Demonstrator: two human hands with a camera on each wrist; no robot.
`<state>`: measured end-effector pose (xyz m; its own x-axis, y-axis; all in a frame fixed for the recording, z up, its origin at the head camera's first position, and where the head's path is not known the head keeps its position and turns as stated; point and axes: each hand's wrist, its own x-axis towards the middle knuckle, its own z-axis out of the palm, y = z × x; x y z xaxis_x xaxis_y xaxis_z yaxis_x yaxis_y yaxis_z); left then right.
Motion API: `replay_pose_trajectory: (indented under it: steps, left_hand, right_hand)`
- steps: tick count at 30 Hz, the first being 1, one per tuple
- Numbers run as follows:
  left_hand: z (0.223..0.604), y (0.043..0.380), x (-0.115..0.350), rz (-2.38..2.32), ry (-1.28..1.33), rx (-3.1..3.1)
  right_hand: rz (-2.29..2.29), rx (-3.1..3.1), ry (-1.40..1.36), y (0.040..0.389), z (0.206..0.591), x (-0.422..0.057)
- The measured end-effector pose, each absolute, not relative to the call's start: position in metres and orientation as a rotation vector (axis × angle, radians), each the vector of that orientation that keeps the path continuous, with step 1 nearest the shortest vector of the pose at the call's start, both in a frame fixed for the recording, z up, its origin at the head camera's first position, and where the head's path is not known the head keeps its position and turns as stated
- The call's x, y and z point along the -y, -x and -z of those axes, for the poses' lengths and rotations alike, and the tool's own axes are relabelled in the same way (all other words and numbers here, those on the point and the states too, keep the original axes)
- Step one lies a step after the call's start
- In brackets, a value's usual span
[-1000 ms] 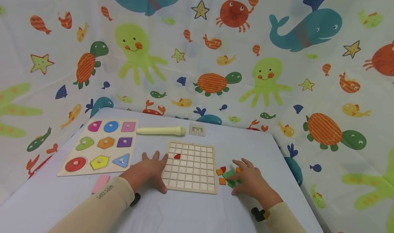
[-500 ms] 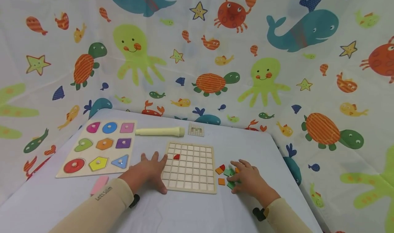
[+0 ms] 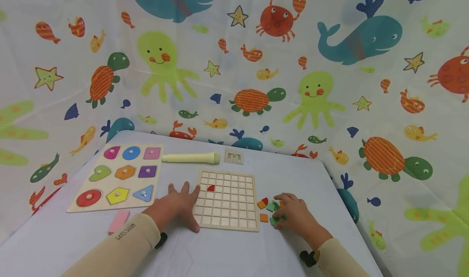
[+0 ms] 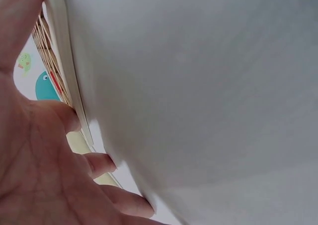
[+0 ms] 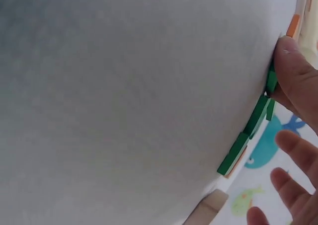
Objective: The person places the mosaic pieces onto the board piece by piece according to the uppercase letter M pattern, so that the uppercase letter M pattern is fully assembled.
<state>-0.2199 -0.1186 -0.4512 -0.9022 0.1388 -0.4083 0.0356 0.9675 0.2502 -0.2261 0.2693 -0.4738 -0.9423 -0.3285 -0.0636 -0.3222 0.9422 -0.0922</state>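
Observation:
My left hand (image 3: pixel 178 206) rests with spread fingers at the left edge of a wooden grid board (image 3: pixel 229 199); its thumb and a fingertip touch the frame. One red quarter-circle piece (image 3: pixel 211 188) lies in a cell of the board. Right of the board, my right hand (image 3: pixel 296 217) is low over a small pile of tiles, thumb and forefinger pinching a green tile (image 5: pixel 272 80). Other green tiles (image 5: pixel 256 114) lie beside those fingers, partly covered. An orange tile (image 3: pixel 264 218) and an orange-and-red tile (image 3: pixel 262 203) lie between hand and board.
A knobbed shape puzzle (image 3: pixel 117 175) lies at the left, with a pink block (image 3: pixel 119 221) before it. Behind the board are a pale yellow stick (image 3: pixel 190 158) and a small pattern card (image 3: pixel 233 155). A printed sea-animal curtain (image 3: pixel 234 77) hangs behind the table.
The right hand's fingers have drawn together and come down onto a green tile; the green tiles shifted slightly. My left hand has stayed at the board's edge.

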Motion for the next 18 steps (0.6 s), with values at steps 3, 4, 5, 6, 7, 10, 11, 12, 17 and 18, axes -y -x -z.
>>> replay_pose_trajectory:
  steps: [3, 4, 5, 6, 7, 10, 11, 12, 17, 18]
  left_hand:
    - [0.451, 0.220, 0.118, -0.335, -0.121, -2.679]
    - [0.452, 0.220, 0.118, -0.335, -0.119, -2.677]
    - [0.452, 0.221, 0.117, -0.339, -0.118, -2.675]
    - [0.451, 0.221, 0.117, -0.343, -0.118, -2.675]
    - [0.451, 0.222, 0.116, -0.347, -0.119, -2.676]
    - [0.451, 0.223, 0.116, -0.358, -0.119, -2.681]
    - [0.450, 0.223, 0.116, -0.360, -0.117, -2.682]
    - [0.450, 0.223, 0.116, -0.364, -0.116, -2.680]
    - [0.452, 0.224, 0.117, -0.392, -0.114, -2.657]
    - [0.452, 0.223, 0.117, -0.397, -0.117, -2.652]
  right_hand:
    - [0.129, -3.021, 0.511, 0.225, 0.472, -0.267]
    - [0.133, -3.022, 0.507, 0.224, 0.470, -0.265]
    - [0.136, -3.026, 0.500, 0.223, 0.469, -0.264]
    - [0.133, -3.037, 0.499, 0.222, 0.467, -0.263]
    - [0.127, -3.051, 0.502, 0.221, 0.464, -0.261]
    - [0.146, -3.107, 0.554, 0.220, 0.456, -0.254]
    - [0.161, -3.125, 0.575, 0.220, 0.454, -0.251]
    - [0.177, -3.137, 0.594, 0.220, 0.452, -0.248]
    - [0.262, -3.147, 0.625, 0.222, 0.447, -0.230]
    - [0.275, -3.140, 0.617, 0.222, 0.447, -0.227]
